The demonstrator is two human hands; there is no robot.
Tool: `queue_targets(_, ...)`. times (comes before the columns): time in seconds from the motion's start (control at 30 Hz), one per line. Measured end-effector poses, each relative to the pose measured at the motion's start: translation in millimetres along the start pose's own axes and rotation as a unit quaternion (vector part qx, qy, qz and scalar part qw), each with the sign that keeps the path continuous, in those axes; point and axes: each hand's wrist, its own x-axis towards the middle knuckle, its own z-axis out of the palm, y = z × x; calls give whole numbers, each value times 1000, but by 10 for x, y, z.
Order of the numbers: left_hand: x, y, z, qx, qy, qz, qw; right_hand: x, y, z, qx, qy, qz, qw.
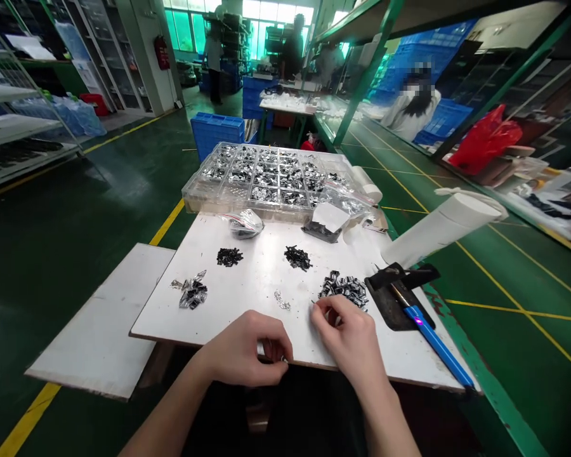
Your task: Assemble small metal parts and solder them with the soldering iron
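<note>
My left hand (254, 349) is at the front edge of the white board (247, 317), thumb and fingertips pinched on a small shiny part (284, 360). Just left of a pile of black and silver parts (345, 289), my right hand (345, 330) is closed in a pinch above the board; a tiny dark tip shows at its fingers, too small to name. Small clear-silver pieces (282, 300) lie between and beyond the hands. Two heaps of black parts (229, 256) (297, 257) sit farther back, and silver pieces (193, 293) lie at the left.
A compartment tray (266, 174) of parts stands behind the board, with plastic bags (245, 223) before it. At the right are a blue soldering iron (438, 346) on a black holder (390, 301) and a white roll (442, 228). People stand in the background.
</note>
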Motion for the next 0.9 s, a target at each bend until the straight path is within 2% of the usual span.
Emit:
queue_targets(0.1, -8, -45, 20, 9, 5, 22, 1000, 299, -60, 7, -97, -45, -21, 994)
queue_targets(0.2, -12, -79, 43, 14, 14, 55, 998, 607, -154, 68, -185, -137, -22, 973)
queue_targets(0.3, -15, -110, 60, 29, 23, 95, 995, 749, -218, 81, -200, -171, -34, 964)
queue_targets(0.37, -21, -133, 68, 35, 25, 107, 993, 735, -252, 57, -140, -174, -47, 974)
queue_targets(0.47, -37, -162, 73, 46, 25, 119, 992, 631, -305, 49, -54, -220, -40, 973)
queue_targets(0.53, -47, -176, 73, 54, 21, 123, 991, 563, -328, 94, -64, -228, -26, 971)
queue_targets(0.67, -58, -191, 71, 57, 15, 119, 991, 511, -330, 222, -107, -201, -41, 973)
queue_targets(0.77, -59, -198, 65, 50, 11, 120, 991, 529, -334, 249, -89, -190, -51, 976)
queue_targets(0.9, -60, -179, 43, 35, 9, 110, 993, 573, -335, 173, -24, -201, -39, 979)
